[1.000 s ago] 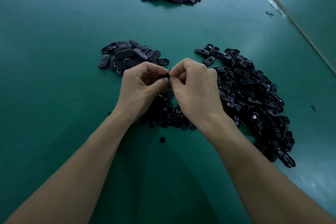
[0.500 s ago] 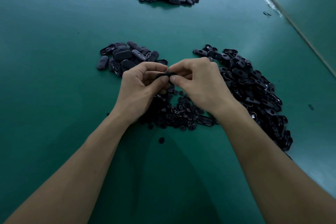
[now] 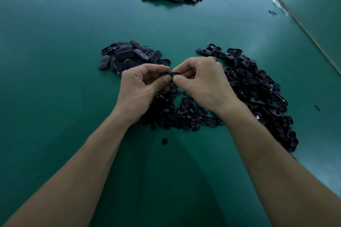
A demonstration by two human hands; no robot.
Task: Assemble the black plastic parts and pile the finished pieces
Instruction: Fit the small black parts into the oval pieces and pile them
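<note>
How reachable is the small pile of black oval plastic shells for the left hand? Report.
Probably yes: the small pile of black oval plastic shells lies just past the left hand, nothing between, though it pinches a black plastic piece with the right hand.

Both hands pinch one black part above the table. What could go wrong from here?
The part, pinched only at the fingertips of the left hand and right hand, could slip into the heap of small pieces beneath and be hard to find. A wrist might scatter that heap; a stray piece lies apart.
</note>
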